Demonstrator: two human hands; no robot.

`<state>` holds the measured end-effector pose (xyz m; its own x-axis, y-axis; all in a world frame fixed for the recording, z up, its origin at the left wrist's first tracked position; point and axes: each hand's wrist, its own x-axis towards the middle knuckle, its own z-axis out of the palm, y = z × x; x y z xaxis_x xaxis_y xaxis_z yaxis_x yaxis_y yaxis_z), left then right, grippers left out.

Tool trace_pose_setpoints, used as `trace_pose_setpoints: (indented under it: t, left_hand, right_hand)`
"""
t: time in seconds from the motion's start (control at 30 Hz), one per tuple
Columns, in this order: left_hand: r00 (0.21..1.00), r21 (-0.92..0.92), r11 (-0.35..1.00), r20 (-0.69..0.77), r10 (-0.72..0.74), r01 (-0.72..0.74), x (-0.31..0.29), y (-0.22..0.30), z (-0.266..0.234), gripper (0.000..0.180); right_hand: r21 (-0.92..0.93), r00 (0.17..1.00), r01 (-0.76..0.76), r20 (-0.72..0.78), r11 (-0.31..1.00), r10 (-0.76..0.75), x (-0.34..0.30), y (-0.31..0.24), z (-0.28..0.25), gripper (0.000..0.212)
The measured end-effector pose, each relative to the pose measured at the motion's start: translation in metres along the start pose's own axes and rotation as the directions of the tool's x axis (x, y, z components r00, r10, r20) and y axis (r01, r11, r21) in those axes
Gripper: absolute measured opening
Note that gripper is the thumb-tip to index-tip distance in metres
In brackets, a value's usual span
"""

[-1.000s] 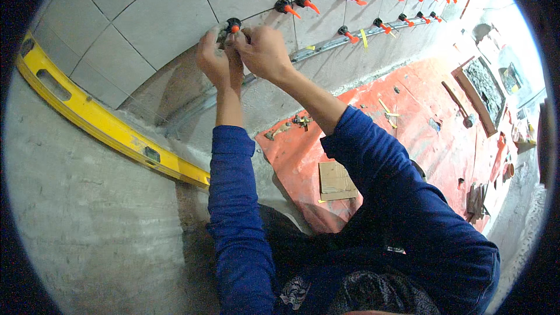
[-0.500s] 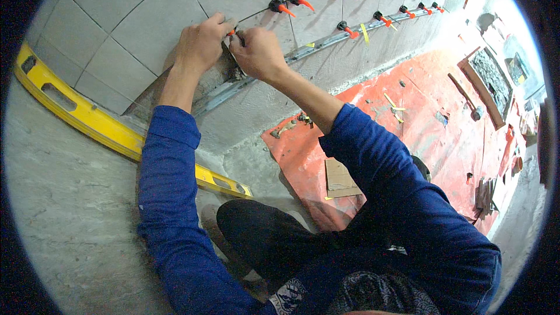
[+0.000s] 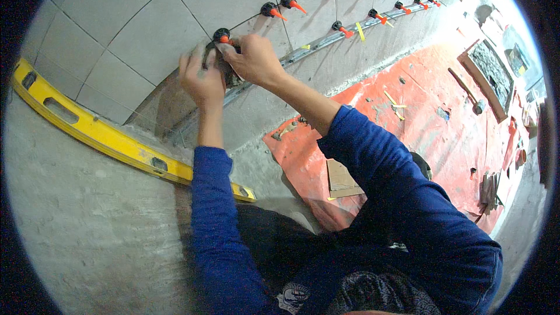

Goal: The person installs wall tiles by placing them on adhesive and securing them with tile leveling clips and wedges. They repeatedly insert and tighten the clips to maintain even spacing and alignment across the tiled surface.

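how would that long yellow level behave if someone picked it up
The yellow level is probably stiff: its bend matches the lens's bowing of tile joints. The cut-through slot hints it may be light for its length. Gripped at one end, that length could make it swing.

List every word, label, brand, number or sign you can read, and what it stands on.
Nothing is readable.
White emblem on the dark blue top: too blurred to read.
Small white mark farther right: too small.
Yellow level and orange-and-black clip: no legible lettering.

Left hand (image 3: 204, 84) blurred, level (image 3: 111, 135) partly hidden
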<state>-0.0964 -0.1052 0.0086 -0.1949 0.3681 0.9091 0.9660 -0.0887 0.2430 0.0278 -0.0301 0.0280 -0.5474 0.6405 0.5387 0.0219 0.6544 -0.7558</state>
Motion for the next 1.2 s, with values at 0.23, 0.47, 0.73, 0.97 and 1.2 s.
trace_pose_setpoints:
  t: [0.23, 0.47, 0.73, 0.97, 1.2]
  left_hand:
    - [0.820, -0.188, 0.798, 0.113, -0.561, 0.572, -0.035, -0.005, 0.028, 0.032]
    - [0.722, -0.306, 0.681, 0.030, -0.691, 0.665, -0.017, 0.006, 0.037, 0.028]
    - [0.688, -0.412, 0.636, -0.029, -0.725, 0.653, -0.002, 0.017, 0.041, 0.020]
    - [0.707, -0.382, 0.672, -0.066, -0.704, 0.634, 0.002, 0.017, 0.040, 0.038]
    - [0.528, -0.238, 0.533, -0.087, -0.845, 0.812, 0.009, 0.021, 0.041, 0.038]
  right_hand:
    - [0.324, 0.931, -0.308, 0.295, 0.895, 0.213, -0.002, 0.045, -0.028, 0.048]
    - [-0.025, 0.947, -0.266, 0.181, 0.964, 0.266, -0.008, 0.107, -0.042, 0.030]
    - [-0.060, 0.893, -0.439, 0.080, 0.896, 0.443, -0.026, 0.137, -0.048, 0.035]
    - [0.184, 0.818, -0.563, -0.013, 0.806, 0.575, -0.031, 0.152, -0.042, 0.040]
    - [0.162, 0.818, -0.567, -0.009, 0.808, 0.576, -0.039, 0.158, -0.038, 0.046]
